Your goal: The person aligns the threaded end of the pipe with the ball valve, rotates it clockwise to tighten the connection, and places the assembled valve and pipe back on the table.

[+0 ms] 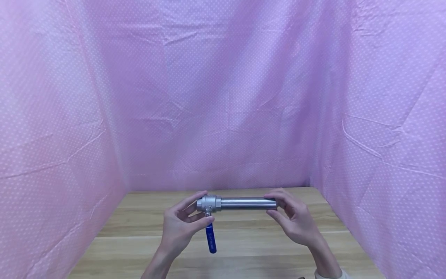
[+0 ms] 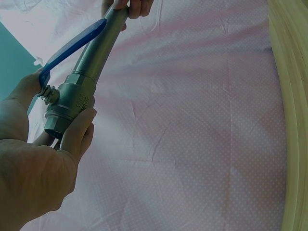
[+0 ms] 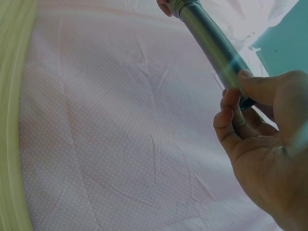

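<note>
A silver ball valve (image 1: 209, 203) with a blue lever handle (image 1: 211, 239) is joined to a straight metal pipe (image 1: 244, 203), held level above the table in the head view. My left hand (image 1: 177, 228) grips the valve body at the left end, its thumb by the base of the lever. With thumb and fingers, my right hand (image 1: 296, 221) pinches the pipe's far right end. The left wrist view shows raised lettering on the valve body (image 2: 74, 98) and the lever slanting along the pipe. In the right wrist view, the pipe's end (image 3: 246, 102) sits between thumb and fingers.
Beneath the hands lies a light wood-grain table (image 1: 230, 248). Pink cloth with white dots (image 1: 216, 97) hangs at the back and along both sides, meeting the table's edges. A teal surface (image 3: 286, 45) shows beyond the cloth in the right wrist view.
</note>
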Action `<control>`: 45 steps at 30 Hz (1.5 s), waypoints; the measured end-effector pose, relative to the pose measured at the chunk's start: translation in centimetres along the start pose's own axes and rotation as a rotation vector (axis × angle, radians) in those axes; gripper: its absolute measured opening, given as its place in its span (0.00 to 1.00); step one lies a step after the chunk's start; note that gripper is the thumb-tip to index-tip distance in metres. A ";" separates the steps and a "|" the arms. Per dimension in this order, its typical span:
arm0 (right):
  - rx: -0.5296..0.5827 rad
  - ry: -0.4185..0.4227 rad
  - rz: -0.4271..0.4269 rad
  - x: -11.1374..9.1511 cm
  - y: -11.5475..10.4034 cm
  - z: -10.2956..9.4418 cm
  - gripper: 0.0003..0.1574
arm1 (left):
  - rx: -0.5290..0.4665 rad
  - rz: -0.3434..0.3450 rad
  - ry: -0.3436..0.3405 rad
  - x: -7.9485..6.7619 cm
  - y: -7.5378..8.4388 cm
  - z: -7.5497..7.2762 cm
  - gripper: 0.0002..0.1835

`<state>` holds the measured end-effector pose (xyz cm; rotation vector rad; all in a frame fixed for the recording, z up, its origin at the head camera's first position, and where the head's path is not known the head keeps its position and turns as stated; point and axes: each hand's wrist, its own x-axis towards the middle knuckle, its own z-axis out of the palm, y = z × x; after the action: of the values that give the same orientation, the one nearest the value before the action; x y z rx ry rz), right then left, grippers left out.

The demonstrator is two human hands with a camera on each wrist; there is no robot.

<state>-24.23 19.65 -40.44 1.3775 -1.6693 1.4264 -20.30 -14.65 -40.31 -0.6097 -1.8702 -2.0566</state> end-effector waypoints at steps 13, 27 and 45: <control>-0.027 -0.023 -0.005 0.1 0.0 -0.2 0.37 | 0.004 -0.007 0.006 0.0 -0.1 -0.1 0.39; -0.088 -0.025 0.036 -0.3 -0.1 -0.3 0.34 | -0.010 -0.006 -0.010 0.0 -0.2 -0.1 0.39; -0.112 -0.011 0.176 -0.3 -0.6 -0.3 0.31 | 0.006 0.007 -0.007 0.1 -0.2 0.0 0.39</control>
<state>-23.66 20.08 -40.40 1.2037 -1.8870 1.3985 -20.46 -14.66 -40.45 -0.6214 -1.8746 -2.0460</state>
